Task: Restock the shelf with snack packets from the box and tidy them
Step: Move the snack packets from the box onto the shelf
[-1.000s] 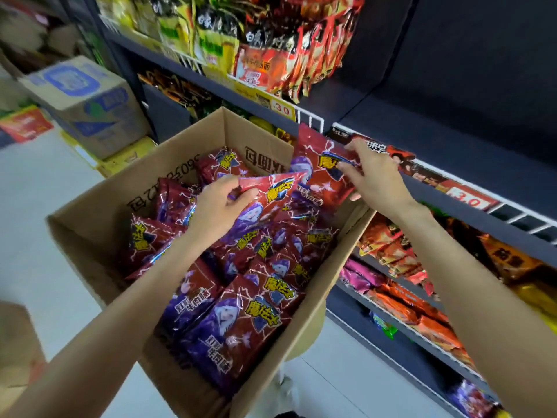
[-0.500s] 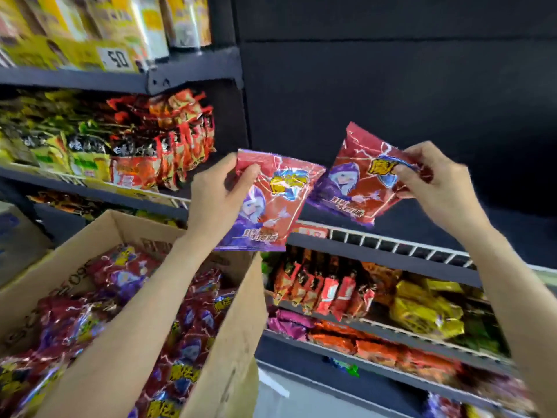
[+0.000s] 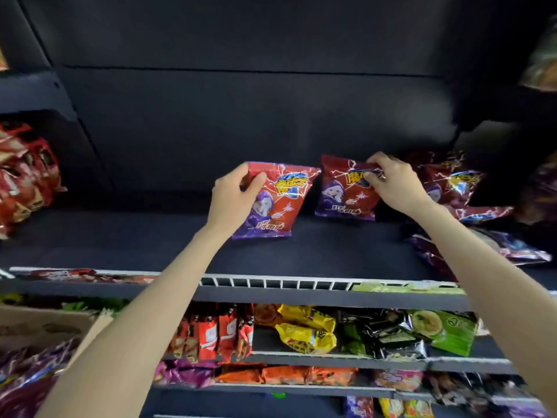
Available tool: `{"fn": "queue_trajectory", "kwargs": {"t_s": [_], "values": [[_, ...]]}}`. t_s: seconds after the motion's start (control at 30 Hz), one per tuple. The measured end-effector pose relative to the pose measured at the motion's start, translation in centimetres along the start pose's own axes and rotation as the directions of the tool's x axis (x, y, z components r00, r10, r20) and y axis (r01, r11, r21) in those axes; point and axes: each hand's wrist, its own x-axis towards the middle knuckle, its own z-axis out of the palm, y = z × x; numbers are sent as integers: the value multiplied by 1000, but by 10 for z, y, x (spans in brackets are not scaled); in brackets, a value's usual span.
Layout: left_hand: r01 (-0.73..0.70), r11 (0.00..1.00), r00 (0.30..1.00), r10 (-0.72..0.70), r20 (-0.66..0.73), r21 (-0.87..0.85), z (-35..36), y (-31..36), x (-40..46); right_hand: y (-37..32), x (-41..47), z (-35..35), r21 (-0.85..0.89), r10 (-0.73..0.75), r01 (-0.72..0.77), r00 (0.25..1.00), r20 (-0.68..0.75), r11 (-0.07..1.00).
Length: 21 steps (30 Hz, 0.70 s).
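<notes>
Two red-and-purple snack packets are held upright on the dark shelf (image 3: 316, 251). The left packet (image 3: 272, 203) is gripped at its upper left corner by the left hand (image 3: 233, 197), the thumb lying over the front face and the fingers curled behind it; its bottom edge appears to rest on the shelf surface. The right packet (image 3: 346, 188) is pinched at its top edge by the right hand (image 3: 394, 182), fingertips curled over the yellow logo, and it stands further back on the same shelf. The two packets are placed side by side, near each other but apart.

To the right of the right hand, more packets of the same kind (image 3: 449, 182) are seen, one upright and others lying flat (image 3: 512, 245) toward the shelf's right end. A white wire rail (image 3: 271, 282) runs along the shelf's front edge. At the far left of the shelf, a row of red packets (image 3: 27, 176) is stacked upright.

At lower left, a corner of the cardboard box (image 3: 45, 324) is visible, with more purple-red packets (image 3: 30, 378) inside it. Below the shelf, lower shelves are filled with red sachets (image 3: 217, 330), yellow bags (image 3: 304, 330), green packs (image 3: 449, 330) and orange packets (image 3: 286, 374).
</notes>
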Motion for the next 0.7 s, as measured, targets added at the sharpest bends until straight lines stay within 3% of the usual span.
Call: {"fn": "queue_trajectory", "kwargs": {"t_s": [0.13, 0.33, 0.43, 0.57, 0.7], "values": [[58, 994, 994, -48, 102, -94, 53, 13, 22, 34, 36, 5, -39, 72, -69, 992, 100, 997], [196, 968, 955, -152, 257, -157, 146, 31, 55, 62, 72, 0, -91, 178, -169, 979, 102, 981], [322, 936, 916, -270, 296, -142, 181, 34, 67, 71, 71, -7, -85, 190, -183, 978, 87, 979], [478, 838, 861, -390, 326, -262, 217, 21, 75, 78, 48, -13, -117, 115, -111, 993, 32, 987], [448, 859, 861, -338, 381, -249, 223, 33, 69, 75, 24, -11, -206, 29, -4, 993, 117, 979]]}}
